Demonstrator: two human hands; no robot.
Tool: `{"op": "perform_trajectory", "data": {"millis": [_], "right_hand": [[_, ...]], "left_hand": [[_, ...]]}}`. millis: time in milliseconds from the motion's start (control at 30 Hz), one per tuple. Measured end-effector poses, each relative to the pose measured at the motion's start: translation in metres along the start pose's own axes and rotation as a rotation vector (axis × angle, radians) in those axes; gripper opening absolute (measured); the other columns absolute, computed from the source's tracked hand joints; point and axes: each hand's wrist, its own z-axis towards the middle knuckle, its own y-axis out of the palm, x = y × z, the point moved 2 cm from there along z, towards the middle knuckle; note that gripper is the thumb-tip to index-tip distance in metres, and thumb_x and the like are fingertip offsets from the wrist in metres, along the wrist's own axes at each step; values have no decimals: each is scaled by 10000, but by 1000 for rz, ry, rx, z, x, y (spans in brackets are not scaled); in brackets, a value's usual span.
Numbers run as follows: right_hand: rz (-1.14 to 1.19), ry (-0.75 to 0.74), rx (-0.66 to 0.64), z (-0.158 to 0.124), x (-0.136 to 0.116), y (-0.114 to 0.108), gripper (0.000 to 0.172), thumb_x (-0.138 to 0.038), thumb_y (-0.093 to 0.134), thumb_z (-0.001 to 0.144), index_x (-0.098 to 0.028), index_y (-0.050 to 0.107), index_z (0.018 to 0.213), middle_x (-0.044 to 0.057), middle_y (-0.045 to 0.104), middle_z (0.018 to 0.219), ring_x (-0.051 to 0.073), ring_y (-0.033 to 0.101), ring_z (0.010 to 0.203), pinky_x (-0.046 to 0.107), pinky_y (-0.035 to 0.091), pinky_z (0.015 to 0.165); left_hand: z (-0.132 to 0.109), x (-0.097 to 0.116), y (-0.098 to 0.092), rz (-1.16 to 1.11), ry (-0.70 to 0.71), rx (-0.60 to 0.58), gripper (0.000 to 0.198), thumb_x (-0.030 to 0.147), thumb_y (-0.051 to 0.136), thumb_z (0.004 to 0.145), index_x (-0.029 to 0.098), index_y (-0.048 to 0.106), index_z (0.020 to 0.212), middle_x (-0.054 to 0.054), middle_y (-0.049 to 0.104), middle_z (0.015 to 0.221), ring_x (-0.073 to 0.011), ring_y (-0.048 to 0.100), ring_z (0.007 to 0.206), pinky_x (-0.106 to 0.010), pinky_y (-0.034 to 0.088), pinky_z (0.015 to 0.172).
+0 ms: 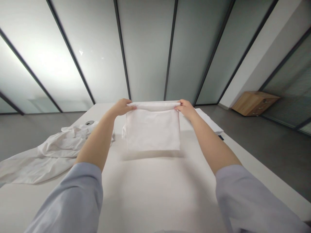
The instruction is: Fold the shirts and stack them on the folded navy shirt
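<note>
A folded white cloth (153, 131), perhaps a garment, hangs between my two hands above the table. My left hand (123, 106) pinches its far left corner, thumb on the near side. At the far right corner my right hand (186, 108) grips the same edge in a pinch. The top edge is folded over in a band, and the lower edge hangs toward me, casting a shadow on the tabletop. A bit of loose fabric sticks out at the left side of the cloth. Its kind cannot be told for certain.
The white table (155, 191) stretches under my arms. Crumpled white garments (58, 149) lie at the left, with a grey roll (89, 122) behind them. Flat white cloth (209, 121) lies at the right edge beside a small dark item (221, 137). A wooden cabinet (255, 103) stands on the floor.
</note>
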Motion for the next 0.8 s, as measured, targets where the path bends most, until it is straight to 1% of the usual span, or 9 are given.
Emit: {"op": "perform_trajectory", "data": {"millis": [133, 200, 300, 400, 500, 567, 633, 733, 800], "right_hand": [[-224, -159, 258, 8, -4, -4, 137, -219, 543, 706, -203, 550, 842, 32, 627, 789, 214, 560, 754, 324, 419, 698], [-327, -274, 299, -4, 1, -2, 175, -207, 521, 745, -204, 559, 916, 67, 656, 910, 244, 577, 863, 359, 421, 787], [-458, -395, 209, -40, 25, 15, 307, -134, 500, 739, -187, 559, 1036, 100, 663, 1011, 269, 570, 998, 393, 394, 891], [-565, -400, 37, -86, 59, 41, 385, -76, 493, 707, -164, 560, 1076, 110, 668, 1012, 274, 554, 1069, 395, 383, 925], [-628, -377, -170, -119, 84, 62, 322, -56, 504, 686, -183, 584, 971, 102, 651, 1106, 253, 548, 1094, 368, 387, 929], [-653, -324, -266, -127, 91, 68, 312, -58, 513, 690, -186, 589, 964, 86, 659, 1078, 232, 574, 1041, 342, 398, 911], [-674, -255, -316, -127, 93, 70, 327, -76, 527, 708, -184, 589, 1010, 73, 671, 1030, 216, 597, 977, 325, 409, 890], [-686, -215, -334, -125, 91, 72, 367, -123, 544, 742, -178, 584, 1102, 86, 660, 1082, 219, 595, 995, 329, 413, 899], [-678, -225, -314, -126, 89, 76, 423, -144, 542, 755, -173, 572, 1176, 105, 629, 1169, 232, 569, 1065, 348, 409, 930]], "left_hand": [[13, 9, 8, 176, 37, 308, 285, 374, 529, 819, 161, 665, 950, -99, 651, 976, -269, 549, 989, -375, 407, 874], [6, 11, 19, 233, 58, 377, 239, 309, 526, 826, 172, 642, 985, -120, 622, 1064, -299, 496, 1089, -422, 368, 928], [-17, 5, 55, 300, 71, 329, 216, 211, 527, 807, 186, 610, 1006, -130, 596, 1096, -310, 450, 1142, -448, 335, 955], [-51, -4, 106, 356, 57, 141, 206, 157, 541, 768, 185, 603, 963, -134, 597, 1058, -304, 472, 1116, -441, 334, 959], [-82, -13, 148, 353, 10, -42, 202, 136, 545, 745, 195, 592, 933, -117, 609, 1015, -289, 518, 1059, -423, 369, 934], [-95, -17, 160, 307, -43, -47, 226, 138, 534, 745, 198, 581, 958, -116, 604, 1039, -287, 531, 1050, -420, 395, 911], [-102, -22, 164, 224, -49, -9, 265, 160, 536, 743, 200, 568, 1003, -116, 588, 1087, -283, 535, 1063, -411, 415, 908], [-105, -29, 164, 34, -51, 70, 388, 219, 560, 729, 199, 528, 1115, -108, 553, 1177, -254, 552, 1074, -376, 440, 914], [-105, -35, 164, -82, -156, 140, 429, 280, 564, 740, 186, 503, 1154, -110, 552, 1184, -231, 589, 1009, -356, 466, 868]]}}
